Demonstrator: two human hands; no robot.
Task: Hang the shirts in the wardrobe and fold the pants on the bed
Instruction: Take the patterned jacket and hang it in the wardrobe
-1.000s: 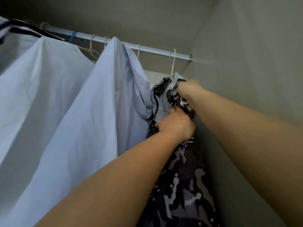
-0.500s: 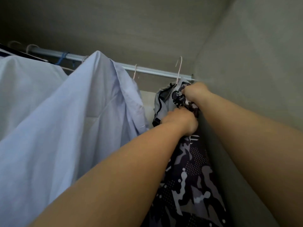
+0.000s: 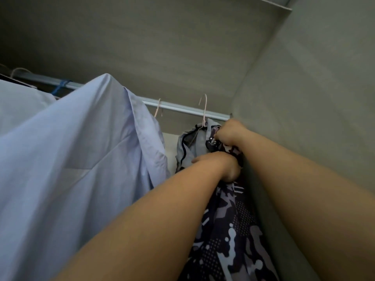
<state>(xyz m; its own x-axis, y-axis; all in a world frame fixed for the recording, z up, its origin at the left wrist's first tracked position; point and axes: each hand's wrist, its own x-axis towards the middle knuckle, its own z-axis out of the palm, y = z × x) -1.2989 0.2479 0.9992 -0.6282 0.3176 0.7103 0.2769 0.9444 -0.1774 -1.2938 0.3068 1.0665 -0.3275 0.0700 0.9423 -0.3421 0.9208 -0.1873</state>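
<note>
A dark camouflage-patterned shirt [image 3: 229, 236] hangs at the right end of the wardrobe rail [image 3: 182, 107] on a pale wire hanger [image 3: 204, 110], close against the right wall. My right hand [image 3: 230, 132] grips the fabric at the shirt's collar, just below the hanger hook. My left hand [image 3: 222, 166] grips the shirt's front a little lower. A light blue shirt [image 3: 85, 159] hangs to the left on its own hanger [image 3: 157, 108]. The fingers of both hands are mostly hidden in the cloth.
The grey wardrobe side wall [image 3: 304, 98] stands right beside the camouflage shirt. Another pale shirt [image 3: 18, 102] hangs at far left, with a blue hanger hook [image 3: 60, 87] on the rail. The wardrobe ceiling [image 3: 142, 37] is close above.
The view has tilted up, so the rail and shirts sit lower in frame. Both hands stay on the camouflage shirt's collar area, with the left hand shifted slightly.
</note>
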